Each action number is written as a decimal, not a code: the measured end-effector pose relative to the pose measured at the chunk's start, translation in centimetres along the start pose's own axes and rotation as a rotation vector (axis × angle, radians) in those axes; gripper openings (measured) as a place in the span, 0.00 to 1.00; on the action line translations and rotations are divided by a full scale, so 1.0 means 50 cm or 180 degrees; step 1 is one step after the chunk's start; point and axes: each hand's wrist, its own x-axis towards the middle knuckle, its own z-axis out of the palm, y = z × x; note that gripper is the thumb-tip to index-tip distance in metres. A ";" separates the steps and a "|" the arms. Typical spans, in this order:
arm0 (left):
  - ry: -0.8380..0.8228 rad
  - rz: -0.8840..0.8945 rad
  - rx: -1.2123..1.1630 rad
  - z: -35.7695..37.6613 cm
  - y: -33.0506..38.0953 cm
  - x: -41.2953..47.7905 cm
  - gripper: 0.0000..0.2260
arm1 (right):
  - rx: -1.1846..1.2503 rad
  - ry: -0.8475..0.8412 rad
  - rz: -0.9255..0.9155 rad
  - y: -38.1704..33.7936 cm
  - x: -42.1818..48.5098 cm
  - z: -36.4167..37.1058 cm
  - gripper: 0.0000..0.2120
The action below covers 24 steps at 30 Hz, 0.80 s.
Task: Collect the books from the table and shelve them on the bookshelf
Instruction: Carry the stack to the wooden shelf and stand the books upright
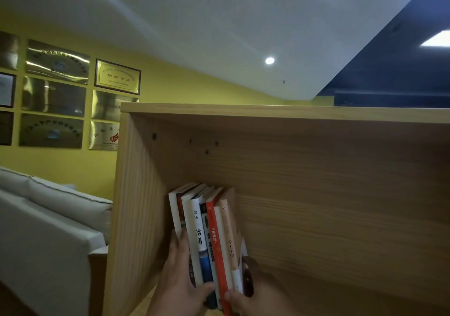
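One pale wooden bookshelf (316, 194) fills most of our view. We look up into an open compartment whose floor is cut off by the bottom edge. To its left stands a grey sofa (48, 230) against the yellow wall, only partly in view. Above it hang rows of metal plaques (56, 111), too blurred and glossy for us to read. A framed gold one (118, 77) bears 创新企业, and its smaller lines stay illegible.

The books (209, 230) stand upright as a tight bundle inside the compartment, near its left wall but apart from it. We read 余华 and 活着 on a white spine and 小狗钱钱 on a red one. A tan one shows 乡 and 中国 (the character between is faint), and the dark spine's title is smeared.

The left hand (177, 279) clasps the bundle's left side, thumb across the lower spines. The right hand (246, 296) grasps the right side, thumb on the red book, fingers largely hidden behind.
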 end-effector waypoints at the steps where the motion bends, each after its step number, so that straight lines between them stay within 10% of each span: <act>1: 0.0047 -0.0060 0.0102 0.001 -0.004 0.006 0.60 | 0.0191 -0.0088 0.0083 -0.022 -0.029 -0.007 0.55; 3: 0.0114 -0.0090 0.0260 0.005 -0.007 0.014 0.57 | 0.0651 -0.0574 -0.0040 -0.187 -0.134 -0.074 0.43; 8: 0.0334 -0.0158 0.0736 0.005 -0.002 0.020 0.47 | 0.1009 -0.0581 -0.0200 -0.252 -0.164 -0.110 0.65; 15: -0.0143 0.0507 0.1687 0.014 -0.002 -0.001 0.42 | 0.1141 -0.0481 -0.0410 -0.246 -0.178 -0.128 0.41; 24: -0.0490 0.0625 0.1795 0.008 -0.003 0.003 0.43 | 0.1232 -0.0349 -0.0386 -0.239 -0.177 -0.122 0.42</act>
